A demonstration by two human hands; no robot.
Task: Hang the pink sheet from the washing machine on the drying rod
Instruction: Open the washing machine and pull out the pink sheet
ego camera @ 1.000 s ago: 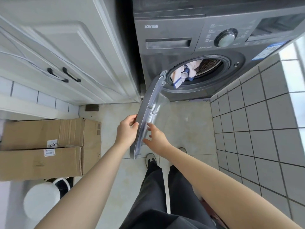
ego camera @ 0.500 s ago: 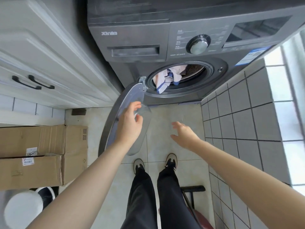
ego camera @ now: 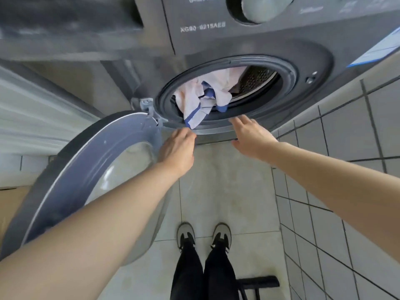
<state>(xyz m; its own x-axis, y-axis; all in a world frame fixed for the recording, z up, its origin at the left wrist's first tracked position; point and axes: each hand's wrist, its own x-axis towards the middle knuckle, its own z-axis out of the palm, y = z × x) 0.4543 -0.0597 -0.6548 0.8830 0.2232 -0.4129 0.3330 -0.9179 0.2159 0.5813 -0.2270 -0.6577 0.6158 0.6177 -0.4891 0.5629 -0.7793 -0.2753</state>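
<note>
Sheet: pink sheet [ego camera: 213, 92] with blue trim, bunched in drum opening just above both hands, one corner drooping over rim.
Left hand [ego camera: 176, 148]: fingers relaxed, holding nothing, just below drooping corner.
Right hand [ego camera: 251, 137]: fingers straight, empty, at door seal [ego camera: 290, 83].
Door [ego camera: 91, 176]: swung wide, under left forearm.

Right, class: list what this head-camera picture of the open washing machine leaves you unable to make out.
- Pink sheet: mostly bunched inside the drum; its full extent is hidden.
- Left hand: fingertips hidden behind the hand, so contact with the sheet is unclear.
- Control dial: cut off by the top edge.
- Drying rod: out of view.
</note>
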